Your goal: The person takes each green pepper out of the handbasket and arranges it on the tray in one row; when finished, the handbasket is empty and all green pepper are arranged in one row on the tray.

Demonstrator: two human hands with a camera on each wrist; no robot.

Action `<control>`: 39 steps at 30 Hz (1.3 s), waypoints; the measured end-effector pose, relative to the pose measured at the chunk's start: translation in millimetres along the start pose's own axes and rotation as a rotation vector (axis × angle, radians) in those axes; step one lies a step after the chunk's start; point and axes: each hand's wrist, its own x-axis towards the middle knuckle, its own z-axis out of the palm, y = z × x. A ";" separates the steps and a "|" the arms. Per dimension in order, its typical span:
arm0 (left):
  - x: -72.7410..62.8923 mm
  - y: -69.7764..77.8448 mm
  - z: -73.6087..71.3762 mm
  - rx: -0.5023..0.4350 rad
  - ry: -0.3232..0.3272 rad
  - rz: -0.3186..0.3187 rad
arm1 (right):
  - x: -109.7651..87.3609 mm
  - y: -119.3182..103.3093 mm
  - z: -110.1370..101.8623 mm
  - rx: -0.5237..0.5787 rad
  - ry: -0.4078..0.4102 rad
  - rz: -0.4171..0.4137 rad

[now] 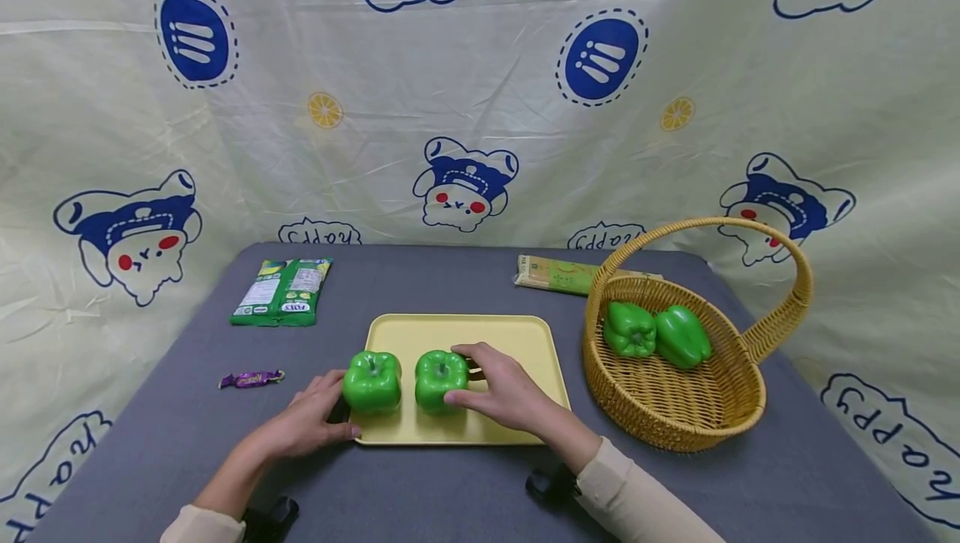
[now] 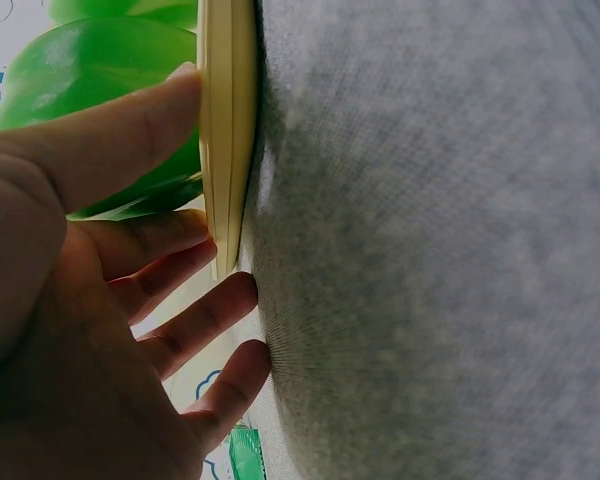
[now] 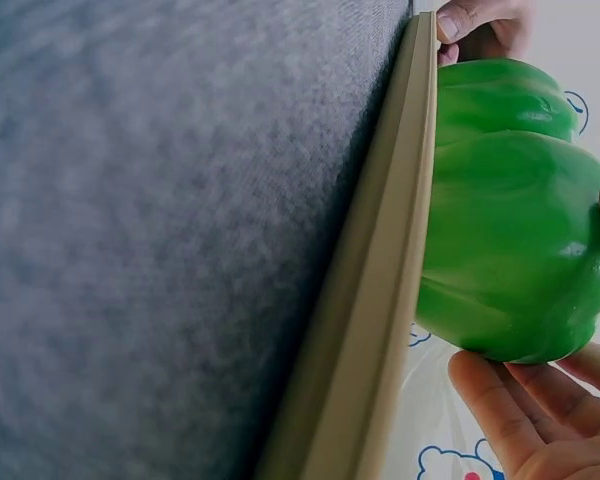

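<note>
Sleeves nearest: right hand grips a pepper; left hand, loosely spread, touches the tray. Two peppers sit in the basket; two, including that one, on the tray — perhaps half done.

Can read "happy" on the pale backdrop; cannot make out small print on green bag, purple candy, long packet.
</note>
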 end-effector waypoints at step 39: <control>-2.6 0.8 0.2 0.007 0.008 0.020 | 7.3 -9.9 4.4 -0.011 -0.014 -0.013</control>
